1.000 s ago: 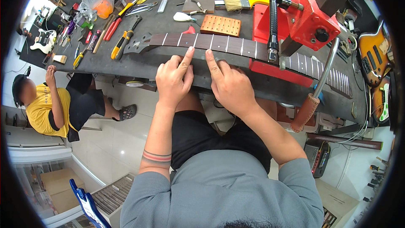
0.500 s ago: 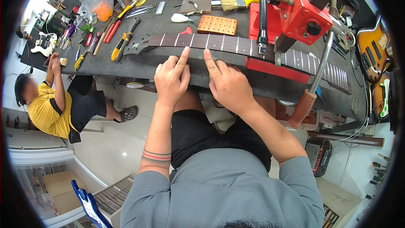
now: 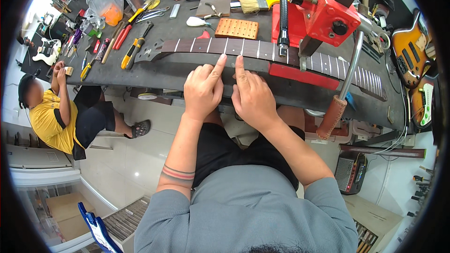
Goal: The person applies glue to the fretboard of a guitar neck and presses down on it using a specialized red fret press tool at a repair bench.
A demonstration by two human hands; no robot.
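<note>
1. Head view: two bare hands, both at the near edge of one guitar neck (image 3: 258, 50), which lies lengthwise along one dark workbench (image 3: 164, 72), headstock to the left.
2. Left hand (image 3: 202, 89): one index finger extended, apart from the others, which curl in. Nothing seen clamped. Tip at the fretboard's near edge, by one pale fret line; contact cannot be told.
3. Right hand (image 3: 254, 98): same form, one index finger out and apart, the rest curled, nothing seen gripped. Tip at the next fret line to the right; contact likewise unclear. Narrow gap between the two fingertips.
4. One red lever press (image 3: 323, 16) over the neck, right of both hands; one lever with a brown leather-wrapped grip (image 3: 332, 117). One red block (image 3: 304, 76) along the neck's near side.
5. Beyond the neck: one drilled wooden block (image 3: 236, 28), one yellow-handled paintbrush (image 3: 251, 1).
6. Left on the bench: one pair of yellow-and-black pliers (image 3: 133, 51), one plastic bag (image 3: 107, 7) with orange contents.
7. Right rim: two electric guitars, one sunburst (image 3: 412, 56), one with a pale pickguard (image 3: 424, 105).
8. Far left: one seated co-worker (image 3: 52, 112), yellow shirt, hands raised at the bench edge.
</note>
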